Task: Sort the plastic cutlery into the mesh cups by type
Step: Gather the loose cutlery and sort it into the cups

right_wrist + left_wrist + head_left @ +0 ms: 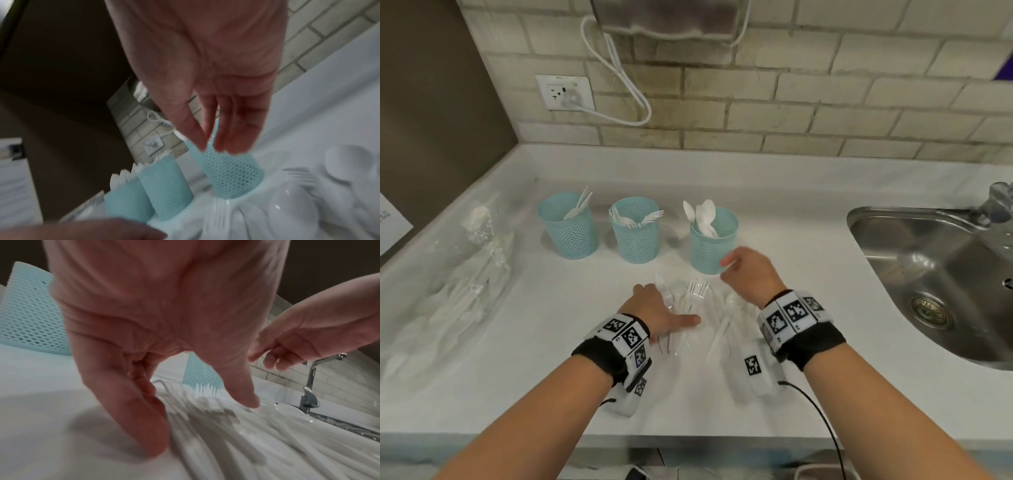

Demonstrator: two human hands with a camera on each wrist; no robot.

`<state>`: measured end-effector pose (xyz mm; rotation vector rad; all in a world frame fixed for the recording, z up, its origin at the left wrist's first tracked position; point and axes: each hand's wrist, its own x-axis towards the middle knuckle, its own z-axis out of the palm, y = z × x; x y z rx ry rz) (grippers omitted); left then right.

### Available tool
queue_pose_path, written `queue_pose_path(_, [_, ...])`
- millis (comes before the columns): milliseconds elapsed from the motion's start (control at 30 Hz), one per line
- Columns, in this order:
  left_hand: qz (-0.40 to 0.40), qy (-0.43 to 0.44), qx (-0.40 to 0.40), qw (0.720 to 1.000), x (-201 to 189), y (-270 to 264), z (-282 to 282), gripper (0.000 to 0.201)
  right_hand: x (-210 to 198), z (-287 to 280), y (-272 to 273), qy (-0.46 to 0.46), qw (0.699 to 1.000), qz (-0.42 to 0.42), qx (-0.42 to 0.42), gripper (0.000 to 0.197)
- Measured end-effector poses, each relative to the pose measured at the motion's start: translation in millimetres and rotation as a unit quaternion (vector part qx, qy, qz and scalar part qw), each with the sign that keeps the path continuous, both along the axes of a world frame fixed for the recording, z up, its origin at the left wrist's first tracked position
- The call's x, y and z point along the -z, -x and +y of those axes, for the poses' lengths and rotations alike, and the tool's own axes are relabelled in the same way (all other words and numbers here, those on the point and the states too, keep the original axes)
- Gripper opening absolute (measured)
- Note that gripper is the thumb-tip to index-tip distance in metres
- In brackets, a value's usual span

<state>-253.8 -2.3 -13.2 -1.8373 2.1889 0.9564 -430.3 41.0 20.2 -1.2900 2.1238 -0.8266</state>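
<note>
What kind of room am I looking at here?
Most likely a kitchen or a break-room kitchenette: a stainless steel sink with a faucet set into a white countertop, backed by a tiled wall with a power outlet.

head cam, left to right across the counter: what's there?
clear plastic bag → knife cup → fork cup → spoon cup → sink. In front of the cups: left hand pressing on the loose cutlery pile, then right hand, holding nothing.
</note>
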Motion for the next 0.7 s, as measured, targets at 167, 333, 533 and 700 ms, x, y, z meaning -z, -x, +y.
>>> queue_pose_path(167, [0.001, 0.006, 0.008, 1.0, 3.7, 1.9, -0.4, 0.107, 25.3, 17.1, -15.3, -0.166, 0.972, 0.122, -0.117, 0.032])
queue_pose_path(333, [0.019, 0.003, 0.018, 1.0, 10.3, -4.5, -5.1, 0.09, 31.9, 15.8, -33.5, -0.149, 0.971, 0.091, -0.167, 0.036])
queue_pose_path(533, [-0.041, -0.004, 0.04, 0.998, 3.3, -11.6, -3.3, 0.097, 31.7, 6.7, -44.5, -0.064, 0.987, -0.01, -0.15, 0.039])
queue_pose_path(700, [-0.107, 0.052, 0.053, 0.991, 7.4, 2.2, 5.1, 0.119, 35.3, -5.2, -38.2, -0.1, 0.982, 0.077, -0.139, 0.06])
